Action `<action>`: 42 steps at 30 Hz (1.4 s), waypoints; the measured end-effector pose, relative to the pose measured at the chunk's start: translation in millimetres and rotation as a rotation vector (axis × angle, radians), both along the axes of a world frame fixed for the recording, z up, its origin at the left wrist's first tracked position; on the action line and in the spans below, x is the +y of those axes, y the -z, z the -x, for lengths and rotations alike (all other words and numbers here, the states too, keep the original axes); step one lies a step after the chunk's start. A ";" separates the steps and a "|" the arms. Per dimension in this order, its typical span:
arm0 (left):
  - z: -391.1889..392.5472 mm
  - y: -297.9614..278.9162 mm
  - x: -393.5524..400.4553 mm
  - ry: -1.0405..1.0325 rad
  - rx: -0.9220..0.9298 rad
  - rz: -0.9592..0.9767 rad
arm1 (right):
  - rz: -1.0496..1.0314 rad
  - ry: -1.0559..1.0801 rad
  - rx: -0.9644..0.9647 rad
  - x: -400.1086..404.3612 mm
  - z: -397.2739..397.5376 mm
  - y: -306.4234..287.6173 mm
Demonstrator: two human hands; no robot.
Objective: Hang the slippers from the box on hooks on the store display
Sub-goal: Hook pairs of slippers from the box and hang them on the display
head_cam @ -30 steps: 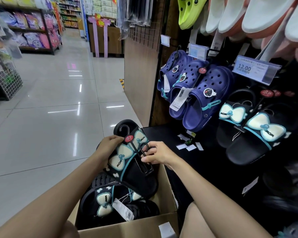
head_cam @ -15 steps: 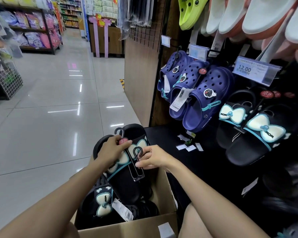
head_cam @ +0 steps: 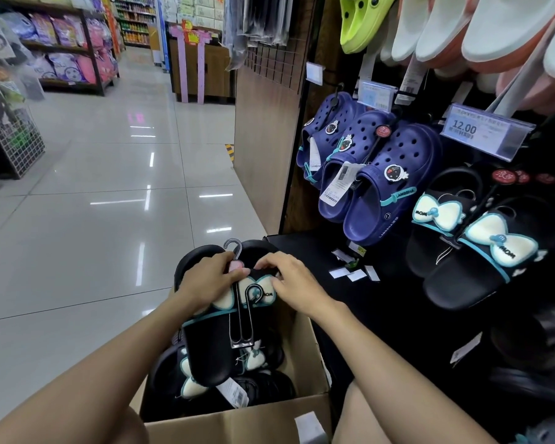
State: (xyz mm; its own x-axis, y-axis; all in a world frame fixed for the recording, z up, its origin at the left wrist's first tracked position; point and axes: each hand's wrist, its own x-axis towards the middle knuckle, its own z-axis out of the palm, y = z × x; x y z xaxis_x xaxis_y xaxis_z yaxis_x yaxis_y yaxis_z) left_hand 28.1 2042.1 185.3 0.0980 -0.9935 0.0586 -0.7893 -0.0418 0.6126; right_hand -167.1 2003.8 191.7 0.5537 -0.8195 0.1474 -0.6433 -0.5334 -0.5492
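Gripping the light, bendy slipper pair [head_cam: 212, 341] with both our left hand [head_cam: 210, 277] and right hand [head_cam: 293, 280], we'd lift by its stiff hanger [head_cam: 237, 315].

Retail shop, price tag [head_cam: 487, 129] reading 12.00, hung clogs [head_cam: 394, 184], stocked aisle shelves [head_cam: 68, 49]

The box [head_cam: 237, 424] stands near, between my arms, with slippers [head_cam: 193, 379] in it. Above it my hands hold one pair [head_cam: 209, 344]. To the right, the display [head_cam: 398, 174] carries hanging clogs [head_cam: 394, 184]; the floor [head_cam: 93, 203] lies left.
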 end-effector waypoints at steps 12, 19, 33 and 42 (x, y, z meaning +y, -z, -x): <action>6.2 -12.6 6.6 0.118 -0.123 0.137 | -0.019 0.061 0.021 -0.8 -0.9 -0.1; 5.3 -22.7 5.6 0.047 -0.191 0.306 | -0.067 0.128 -0.011 -3.0 10.2 -1.0; -2.4 -9.5 -0.9 0.096 -0.103 0.322 | -0.127 0.308 0.029 -7.6 15.0 2.9; 5.6 -6.7 -0.7 0.177 -0.326 0.123 | -0.087 0.455 -0.242 -16.3 16.6 1.4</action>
State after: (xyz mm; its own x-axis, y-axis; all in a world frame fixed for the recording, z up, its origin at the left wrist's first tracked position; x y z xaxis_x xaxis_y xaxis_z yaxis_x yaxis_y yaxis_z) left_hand 22.5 2041.4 192.0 -0.1176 -0.9770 0.1781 -0.9318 0.1706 0.3205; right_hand -183.6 1987.5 190.3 0.0968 -0.9843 0.1478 -0.6485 -0.1750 -0.7408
